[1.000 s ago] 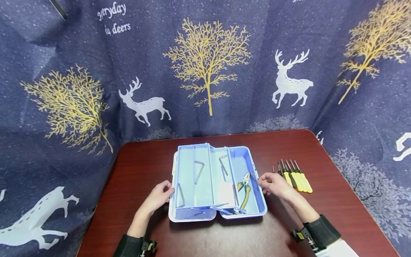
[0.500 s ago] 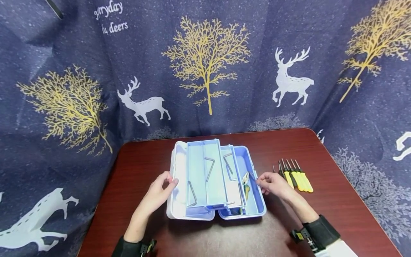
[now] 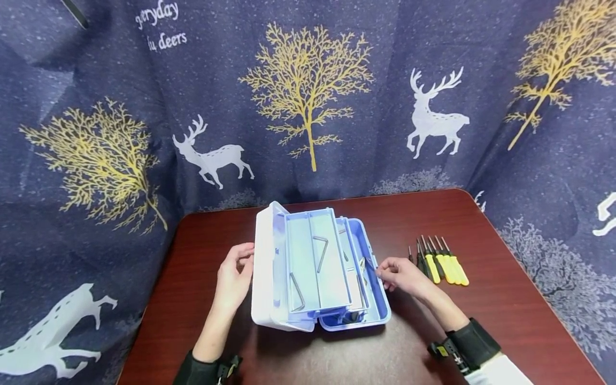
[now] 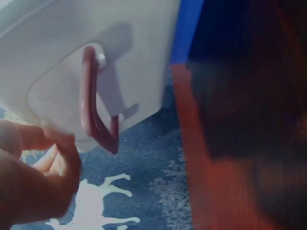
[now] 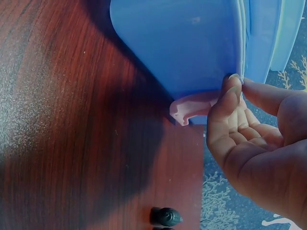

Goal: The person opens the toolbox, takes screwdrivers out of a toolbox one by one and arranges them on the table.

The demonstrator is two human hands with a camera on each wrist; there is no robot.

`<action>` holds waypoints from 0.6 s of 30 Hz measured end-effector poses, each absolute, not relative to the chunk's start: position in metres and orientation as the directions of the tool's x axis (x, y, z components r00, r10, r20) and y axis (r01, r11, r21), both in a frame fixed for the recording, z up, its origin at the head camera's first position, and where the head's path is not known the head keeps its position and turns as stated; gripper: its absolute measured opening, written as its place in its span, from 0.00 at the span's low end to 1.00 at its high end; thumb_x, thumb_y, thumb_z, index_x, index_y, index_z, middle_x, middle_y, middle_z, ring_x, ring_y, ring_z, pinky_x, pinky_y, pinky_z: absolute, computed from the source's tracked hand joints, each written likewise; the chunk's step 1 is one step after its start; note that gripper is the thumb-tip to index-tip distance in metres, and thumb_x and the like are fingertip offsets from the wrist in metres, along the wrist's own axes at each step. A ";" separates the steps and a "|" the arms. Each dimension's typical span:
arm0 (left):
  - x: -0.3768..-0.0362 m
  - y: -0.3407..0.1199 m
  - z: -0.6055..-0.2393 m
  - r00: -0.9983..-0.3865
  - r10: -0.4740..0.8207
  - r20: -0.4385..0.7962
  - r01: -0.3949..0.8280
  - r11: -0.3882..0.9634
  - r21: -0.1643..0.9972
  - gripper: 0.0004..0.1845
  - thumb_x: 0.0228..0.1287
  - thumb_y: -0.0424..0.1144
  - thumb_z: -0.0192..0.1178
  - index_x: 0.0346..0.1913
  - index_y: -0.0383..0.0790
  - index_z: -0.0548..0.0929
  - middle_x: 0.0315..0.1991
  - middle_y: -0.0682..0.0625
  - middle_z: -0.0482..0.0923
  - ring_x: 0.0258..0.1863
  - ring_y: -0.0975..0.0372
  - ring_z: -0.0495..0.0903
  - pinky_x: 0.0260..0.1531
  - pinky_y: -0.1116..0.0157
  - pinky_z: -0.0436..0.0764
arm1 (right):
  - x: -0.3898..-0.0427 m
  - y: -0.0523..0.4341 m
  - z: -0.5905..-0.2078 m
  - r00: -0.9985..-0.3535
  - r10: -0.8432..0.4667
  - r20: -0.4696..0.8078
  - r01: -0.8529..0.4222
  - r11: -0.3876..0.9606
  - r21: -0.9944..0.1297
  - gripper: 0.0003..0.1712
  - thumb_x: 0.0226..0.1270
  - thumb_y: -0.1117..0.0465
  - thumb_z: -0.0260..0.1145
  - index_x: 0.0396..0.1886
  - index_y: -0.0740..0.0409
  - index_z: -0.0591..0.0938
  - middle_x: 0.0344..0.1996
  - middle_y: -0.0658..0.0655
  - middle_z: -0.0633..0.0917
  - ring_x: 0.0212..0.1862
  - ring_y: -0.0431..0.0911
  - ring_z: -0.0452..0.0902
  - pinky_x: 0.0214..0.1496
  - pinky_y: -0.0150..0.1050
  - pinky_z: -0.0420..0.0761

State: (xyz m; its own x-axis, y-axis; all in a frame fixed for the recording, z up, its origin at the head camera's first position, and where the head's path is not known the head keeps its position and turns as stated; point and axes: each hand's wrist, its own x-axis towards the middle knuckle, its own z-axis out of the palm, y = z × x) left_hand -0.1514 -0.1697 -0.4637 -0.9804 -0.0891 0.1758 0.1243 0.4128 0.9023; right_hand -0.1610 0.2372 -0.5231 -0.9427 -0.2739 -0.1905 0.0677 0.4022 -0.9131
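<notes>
A light blue toolbox [image 3: 377, 305] stands mid-table, its white lid [image 3: 263, 267] tilted up on the left side. Fold-out trays [image 3: 315, 262] holding bent hex keys [image 3: 320, 251] lie over the base and hide most of its inside. My left hand [image 3: 234, 275] lies with fairly straight fingers against the lid's outer face; in the left wrist view those fingers [image 4: 41, 160] are beside the lid's reddish carry handle [image 4: 93, 103]. My right hand [image 3: 397, 274] pinches the base's right rim [image 5: 238, 72], just above a pink latch [image 5: 192, 108].
Several yellow-handled screwdrivers [image 3: 443, 264] lie in a row on the dark red table [image 3: 505, 299], right of the box, close to my right hand; one dark tip [image 5: 165, 216] shows below the latch. A deer-print curtain [image 3: 308, 107] surrounds the table.
The white lid has swung up from lying flat on the left, pushed by my left hand. The trays have slid right over the base, covering the pliers. The right hand stayed on the rim.
</notes>
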 end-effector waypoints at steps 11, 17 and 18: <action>-0.152 -0.166 -0.482 -0.990 0.038 -0.133 -0.099 0.477 0.873 0.32 0.81 0.46 0.52 0.77 0.32 0.60 0.73 0.30 0.66 0.71 0.39 0.70 0.68 0.40 0.72 | -0.160 0.235 -0.523 -0.943 -0.266 -0.200 0.072 0.422 -0.904 0.09 0.75 0.66 0.65 0.40 0.70 0.81 0.25 0.54 0.83 0.28 0.46 0.79 0.29 0.39 0.83; -0.152 -0.161 -0.481 -0.974 0.084 -0.211 -0.156 0.427 0.891 0.38 0.83 0.59 0.43 0.79 0.33 0.56 0.75 0.29 0.63 0.75 0.38 0.64 0.71 0.38 0.67 | -0.159 0.236 -0.527 -0.945 -0.261 -0.198 0.073 0.421 -0.904 0.10 0.76 0.65 0.64 0.41 0.71 0.80 0.26 0.55 0.84 0.28 0.47 0.78 0.29 0.42 0.84; -0.152 -0.160 -0.481 -0.975 0.085 -0.206 -0.152 0.422 0.894 0.38 0.83 0.59 0.42 0.79 0.32 0.57 0.75 0.30 0.63 0.75 0.39 0.64 0.71 0.39 0.67 | -0.159 0.236 -0.528 -0.945 -0.261 -0.199 0.074 0.422 -0.904 0.10 0.76 0.65 0.64 0.41 0.71 0.80 0.26 0.55 0.84 0.28 0.47 0.78 0.29 0.42 0.84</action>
